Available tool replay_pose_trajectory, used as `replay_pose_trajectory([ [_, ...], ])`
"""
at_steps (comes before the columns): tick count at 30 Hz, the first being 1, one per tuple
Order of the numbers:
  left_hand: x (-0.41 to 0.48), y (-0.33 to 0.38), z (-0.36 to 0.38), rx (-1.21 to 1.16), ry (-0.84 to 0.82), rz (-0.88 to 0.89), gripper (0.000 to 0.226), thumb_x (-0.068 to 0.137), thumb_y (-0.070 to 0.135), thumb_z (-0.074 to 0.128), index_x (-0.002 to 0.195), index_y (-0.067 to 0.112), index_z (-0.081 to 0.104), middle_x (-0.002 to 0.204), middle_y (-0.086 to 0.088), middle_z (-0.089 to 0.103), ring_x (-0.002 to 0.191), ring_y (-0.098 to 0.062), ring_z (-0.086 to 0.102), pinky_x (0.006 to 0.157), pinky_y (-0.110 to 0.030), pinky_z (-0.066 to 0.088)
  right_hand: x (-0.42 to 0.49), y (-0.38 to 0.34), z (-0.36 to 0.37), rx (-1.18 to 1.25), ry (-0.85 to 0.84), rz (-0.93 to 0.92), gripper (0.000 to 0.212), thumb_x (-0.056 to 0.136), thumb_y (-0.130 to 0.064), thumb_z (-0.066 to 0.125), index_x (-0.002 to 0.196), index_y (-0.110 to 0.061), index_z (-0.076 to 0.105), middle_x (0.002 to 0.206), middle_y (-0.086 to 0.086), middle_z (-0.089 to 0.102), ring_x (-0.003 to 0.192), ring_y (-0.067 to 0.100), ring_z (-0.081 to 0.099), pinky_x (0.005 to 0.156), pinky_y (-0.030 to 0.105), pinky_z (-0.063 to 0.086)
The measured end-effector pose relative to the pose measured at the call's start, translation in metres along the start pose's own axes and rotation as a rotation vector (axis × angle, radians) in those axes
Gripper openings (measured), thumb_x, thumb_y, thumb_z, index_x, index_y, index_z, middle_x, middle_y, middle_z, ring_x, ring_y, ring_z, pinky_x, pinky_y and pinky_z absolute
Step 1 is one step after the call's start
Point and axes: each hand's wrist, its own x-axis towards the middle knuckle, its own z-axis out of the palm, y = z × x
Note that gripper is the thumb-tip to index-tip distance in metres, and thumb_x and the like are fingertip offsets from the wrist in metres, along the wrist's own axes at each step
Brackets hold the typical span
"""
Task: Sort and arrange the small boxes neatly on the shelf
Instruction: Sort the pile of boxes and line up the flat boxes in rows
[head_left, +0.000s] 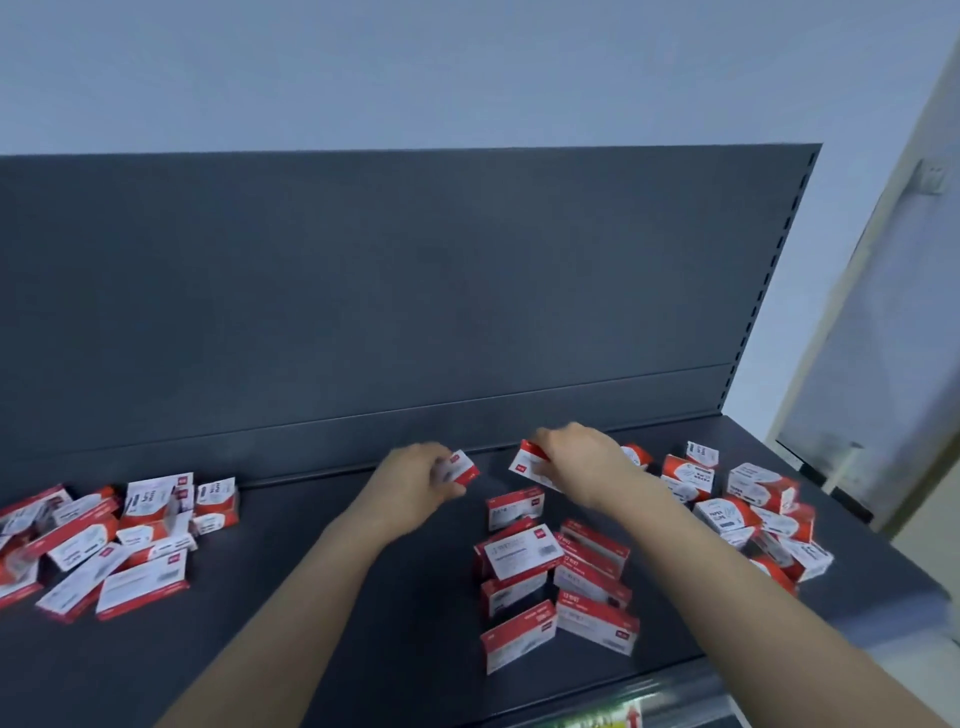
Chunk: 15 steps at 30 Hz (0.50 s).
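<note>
Head view, the only one. The left hand (415, 475) grips a small red-and-white cardboard box (464, 467), its fingers (435, 457) curled over the near end. The box juts out to the right of the hand, its long axis slanting down to the right. The right hand (582, 462) holds a second red-and-white box (527, 464), fingers (550, 441) clamped on its right end. This box juts left and is tilted; blur hides its exact axis. The two boxes point at each other, apart, low over the rear of the dark grey metal shelf (311, 571) and near the grey back panel (415, 286). Judged: the set-down strip lies just behind both, equally near either hand. A middle cluster of boxes (550, 571) lies nearer the person, with the left heap (104, 535) and the right heap (753, 514) out to either side.
</note>
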Motion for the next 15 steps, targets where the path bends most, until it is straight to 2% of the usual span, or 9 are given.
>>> replay_pose_trajectory([
  [4, 0.006, 0.002, 0.02, 0.093, -0.173, -0.133, 0.033, 0.081, 0.03, 0.068, 0.107, 0.01, 0.061, 0.106, -0.005, 0.062, 0.092, -0.018, 0.058, 0.082, -0.029, 0.046, -0.003, 0.026, 0.016, -0.006, -0.093, 0.063, 0.025, 0.093, -0.013, 0.049, 0.117, -0.009, 0.054, 0.12, 0.015, 0.06, 0.108, 0.032, 0.059, 0.088, 0.039, 0.047],
  [9, 0.013, 0.0, 0.033, 0.152, -0.334, -0.173, 0.02, 0.084, 0.033, 0.064, 0.093, 0.014, 0.063, 0.096, -0.001, 0.059, 0.083, -0.012, 0.053, 0.07, -0.025, 0.041, -0.001, 0.034, 0.031, 0.046, -0.263, 0.076, 0.026, 0.094, -0.018, 0.049, 0.118, -0.01, 0.053, 0.122, 0.012, 0.058, 0.109, 0.029, 0.058, 0.091, 0.038, 0.048],
  [12, 0.017, -0.002, 0.038, 0.131, -0.398, -0.167, 0.025, 0.087, 0.033, 0.061, 0.094, 0.01, 0.067, 0.09, 0.001, 0.059, 0.079, -0.011, 0.053, 0.065, -0.024, 0.04, 0.003, 0.033, 0.032, 0.069, -0.431, 0.067, 0.022, 0.091, -0.016, 0.055, 0.113, -0.011, 0.056, 0.118, 0.01, 0.062, 0.104, 0.025, 0.062, 0.088, 0.035, 0.051],
  [15, 0.018, -0.002, 0.041, 0.142, -0.454, -0.139, 0.027, 0.088, 0.032, 0.058, 0.095, 0.008, 0.068, 0.086, 0.0, 0.06, 0.074, -0.011, 0.053, 0.061, -0.022, 0.039, 0.004, 0.029, 0.027, 0.12, -0.554, 0.046, 0.022, 0.094, -0.023, 0.05, 0.111, -0.01, 0.056, 0.114, 0.008, 0.064, 0.1, 0.022, 0.064, 0.084, 0.031, 0.05],
])
